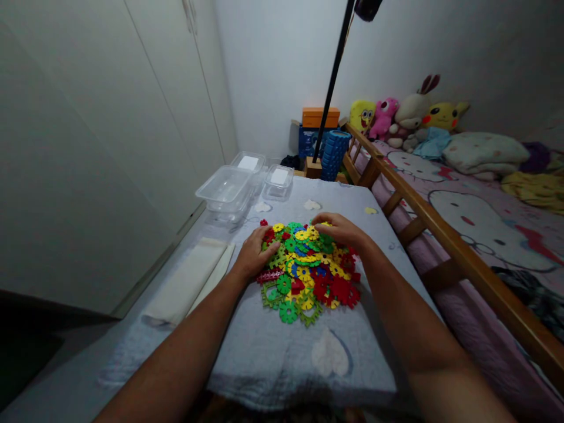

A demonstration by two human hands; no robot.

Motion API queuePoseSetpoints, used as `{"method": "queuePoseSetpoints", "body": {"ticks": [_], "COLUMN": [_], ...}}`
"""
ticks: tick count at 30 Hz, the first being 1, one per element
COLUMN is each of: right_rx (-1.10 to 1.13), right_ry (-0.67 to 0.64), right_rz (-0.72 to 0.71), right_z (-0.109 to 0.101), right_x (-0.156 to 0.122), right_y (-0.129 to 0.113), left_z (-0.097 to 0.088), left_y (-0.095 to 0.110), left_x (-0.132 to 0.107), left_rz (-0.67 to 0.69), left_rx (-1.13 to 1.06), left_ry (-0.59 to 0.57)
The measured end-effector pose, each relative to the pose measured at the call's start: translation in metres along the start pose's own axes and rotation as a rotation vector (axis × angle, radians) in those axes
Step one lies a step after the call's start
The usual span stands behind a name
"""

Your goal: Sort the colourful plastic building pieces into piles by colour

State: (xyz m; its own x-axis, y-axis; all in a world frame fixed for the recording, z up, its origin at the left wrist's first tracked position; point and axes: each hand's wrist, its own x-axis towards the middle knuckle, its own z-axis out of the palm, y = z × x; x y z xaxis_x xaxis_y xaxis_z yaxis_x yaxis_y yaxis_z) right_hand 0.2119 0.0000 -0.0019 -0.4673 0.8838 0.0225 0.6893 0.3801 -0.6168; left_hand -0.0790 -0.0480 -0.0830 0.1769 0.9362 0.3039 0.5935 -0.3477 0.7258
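Two hands rest on one heap: your left hand lies flat against the left edge of the pile of plastic gear pieces, fingers spread and loose, gripping nothing. Your right hand covers the far right top of the pile, palm down, fingers slack over the pieces; no piece is pinched in that grip that you can see.

The pile sits in the middle of the counter, which is covered by a pale blue quilted cloth with soft cream patches. The pieces are flat, toothed discs and open rings in red, yellow, green and blue, hard and glossy, stacked loosely over each other.

On the far left of the counter stand clear plastic containers, thin-walled and rectangular, with two smaller lidded tubs just beyond them. A folded cream cloth lies to the left of your left forearm, near the counter's edge.

To the right runs a wooden bed rail, smooth and brown, and behind it a bed with a pink cartoon-print sheet. Plush toys line the far end of the bed. A black pole rises from a wooden block past the far edge of the counter, beside a blue ribbed roller and an orange box.
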Motion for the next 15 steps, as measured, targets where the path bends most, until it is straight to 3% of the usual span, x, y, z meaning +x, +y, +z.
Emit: {"method": "queuePoseSetpoints", "body": {"ticks": [3, 5, 9, 15], "right_rx": [-0.071, -0.133, -0.157, 0.009], "right_ry": [0.291, 0.381, 0.322, 0.173], "right_rz": [0.198, 0.336, 0.441, 0.282], "right_z": [0.000, 0.007, 0.023, 0.026], "right_x": [-0.019, -0.025, -0.022, -0.005], "right_y": [0.036, 0.056, 0.071, 0.048], "left_z": [-0.002, -0.004, -0.012, -0.022], "left_y": [0.001, 0.001, 0.004, 0.015], "left_x": [-0.002, -0.005, -0.016, -0.050], "left_rz": [0.004, -0.007, -0.029, 0.016], "left_rx": [-0.010, 0.002, 0.081, 0.197], "left_ry": [0.034, 0.036, -0.058, -0.264]}}
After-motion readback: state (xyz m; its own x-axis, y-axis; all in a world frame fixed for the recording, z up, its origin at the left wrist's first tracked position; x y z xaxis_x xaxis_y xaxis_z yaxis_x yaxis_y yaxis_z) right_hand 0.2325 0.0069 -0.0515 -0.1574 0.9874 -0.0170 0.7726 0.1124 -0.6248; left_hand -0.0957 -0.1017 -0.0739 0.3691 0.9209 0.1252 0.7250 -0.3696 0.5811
